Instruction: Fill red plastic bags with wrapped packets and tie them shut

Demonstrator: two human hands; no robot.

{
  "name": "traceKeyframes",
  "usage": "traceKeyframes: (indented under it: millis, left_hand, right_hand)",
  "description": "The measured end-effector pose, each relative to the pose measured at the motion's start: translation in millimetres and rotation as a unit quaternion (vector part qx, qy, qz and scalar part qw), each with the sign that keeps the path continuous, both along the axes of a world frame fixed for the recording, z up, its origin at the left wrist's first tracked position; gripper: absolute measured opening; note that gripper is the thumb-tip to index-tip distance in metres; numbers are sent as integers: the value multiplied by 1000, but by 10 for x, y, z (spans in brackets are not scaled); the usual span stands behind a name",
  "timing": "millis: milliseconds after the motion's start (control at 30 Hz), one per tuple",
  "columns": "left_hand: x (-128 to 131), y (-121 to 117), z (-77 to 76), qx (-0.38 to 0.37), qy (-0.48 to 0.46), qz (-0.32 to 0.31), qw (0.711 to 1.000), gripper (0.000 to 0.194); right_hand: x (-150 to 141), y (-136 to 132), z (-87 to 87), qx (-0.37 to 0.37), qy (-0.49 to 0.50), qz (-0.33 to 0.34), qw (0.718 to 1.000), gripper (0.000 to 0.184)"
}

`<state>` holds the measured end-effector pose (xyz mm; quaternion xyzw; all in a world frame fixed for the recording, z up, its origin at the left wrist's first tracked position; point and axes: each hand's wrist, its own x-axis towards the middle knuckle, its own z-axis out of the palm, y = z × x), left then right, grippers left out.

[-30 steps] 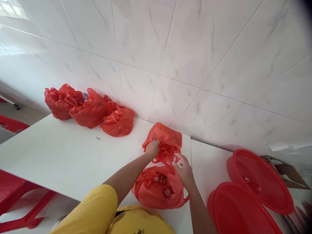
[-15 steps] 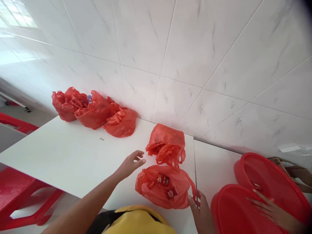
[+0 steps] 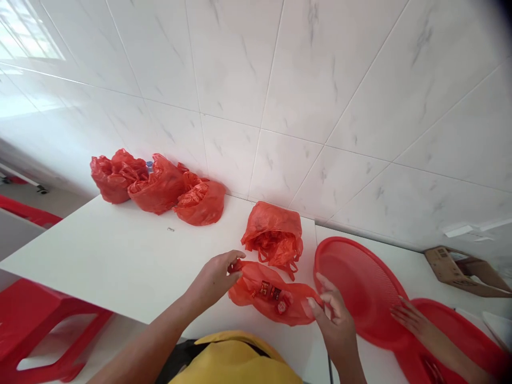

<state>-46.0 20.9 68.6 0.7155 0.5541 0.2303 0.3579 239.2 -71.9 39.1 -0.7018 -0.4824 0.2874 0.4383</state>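
Note:
A flat red plastic bag (image 3: 276, 298) with small red sweets inside lies on the white table (image 3: 120, 256) in front of me. My left hand (image 3: 216, 277) pinches the bag's left handle. My right hand (image 3: 334, 320) pinches the bag's right handle at its near right edge. Just behind this bag sits a crumpled, filled red bag (image 3: 274, 234).
Three filled red bags (image 3: 160, 186) stand in a row against the tiled wall at the left. A red mesh tray (image 3: 356, 288) lies to the right, with another person's hand (image 3: 412, 320) on a second red tray (image 3: 460, 336). A cardboard box (image 3: 460, 266) sits far right; red stools (image 3: 44, 330) stand left.
My left hand let go of the crumpled bag, drew back, then took the flat bag's left handle. My right hand took its right handle. The red tray slid closer.

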Motion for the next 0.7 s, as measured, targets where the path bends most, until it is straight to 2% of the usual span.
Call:
traceKeyframes:
  millis: [67, 133, 200, 267, 333, 400, 500, 567, 633, 700]
  left_hand:
    - [-20, -44, 147, 26, 25, -26, 999, 34]
    - [-27, -92, 264, 53, 60, -63, 995, 27]
    - [-15, -130, 341, 84, 82, -101, 988, 25]
    - [21, -158, 373, 96, 69, -118, 986, 24]
    - [84, -185, 366, 70, 14, -118, 990, 22]
    - [170, -222, 324, 22, -63, -122, 990, 17]
    - [301, -282, 204, -52, -170, -130, 975, 15]
    - [353, -306, 101, -96, -212, -117, 965, 17]
    - [363, -310, -1, -105, -216, -89, 967, 18]
    - [345, -301, -89, -77, -189, -75, 976, 16]
  right_hand:
    - [-74, 24, 45, 13, 130, 1, 991, 26]
    - [-157, 72, 71, 38, 249, -16, 968, 24]
    - [-250, 125, 91, 64, 333, -25, 940, 25]
    - [-352, 158, 118, 73, 375, -20, 924, 30]
    - [-467, 159, 153, 46, 370, 4, 928, 34]
    - [-599, 136, 185, -10, 329, 57, 943, 38]
    - [-815, 107, 165, -97, 255, 202, 940, 38]
    - [-938, 115, 79, -131, 224, 265, 929, 32]
    - [-1007, 142, -47, -150, 220, 261, 928, 43]
    - [-1015, 171, -169, -167, 244, 218, 930, 48]
